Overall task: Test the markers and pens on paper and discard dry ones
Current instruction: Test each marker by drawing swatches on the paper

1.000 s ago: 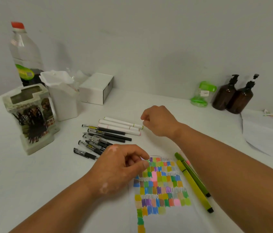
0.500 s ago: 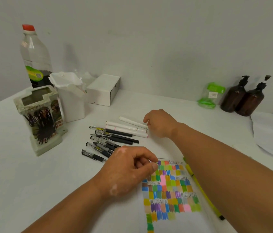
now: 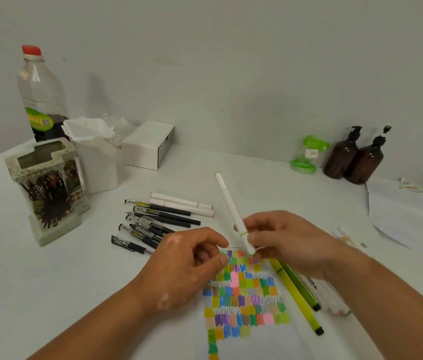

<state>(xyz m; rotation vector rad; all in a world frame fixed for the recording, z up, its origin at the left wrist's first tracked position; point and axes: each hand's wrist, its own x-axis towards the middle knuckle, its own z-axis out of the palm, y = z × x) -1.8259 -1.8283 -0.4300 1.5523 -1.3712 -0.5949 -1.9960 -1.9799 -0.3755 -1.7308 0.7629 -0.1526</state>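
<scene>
My right hand point(image 3: 287, 242) pinches a white marker point(image 3: 230, 206) near its lower end; the marker points up and away, with a green ring by my fingers. Its lower tip hangs just above the top edge of the paper point(image 3: 246, 302), which is covered in coloured test patches. My left hand point(image 3: 187, 263) rests with curled fingers on the paper's upper left corner. Two more white markers point(image 3: 181, 203) and several black pens point(image 3: 158, 219) lie in a row to the left. Two green markers point(image 3: 299, 294) lie right of the paper, beside white markers point(image 3: 332, 300).
A decorated pen holder point(image 3: 46, 188) and a white bin point(image 3: 96, 154) stand at the left, with a plastic bottle point(image 3: 41, 94) behind. A white box point(image 3: 148, 144), a green-lidded jar point(image 3: 308, 154) and two brown pump bottles point(image 3: 356, 157) line the wall. Loose paper point(image 3: 408, 216) lies at right.
My right hand picked one white marker out of the row and brought it back over the top of the paper. My left hand stayed on the paper.
</scene>
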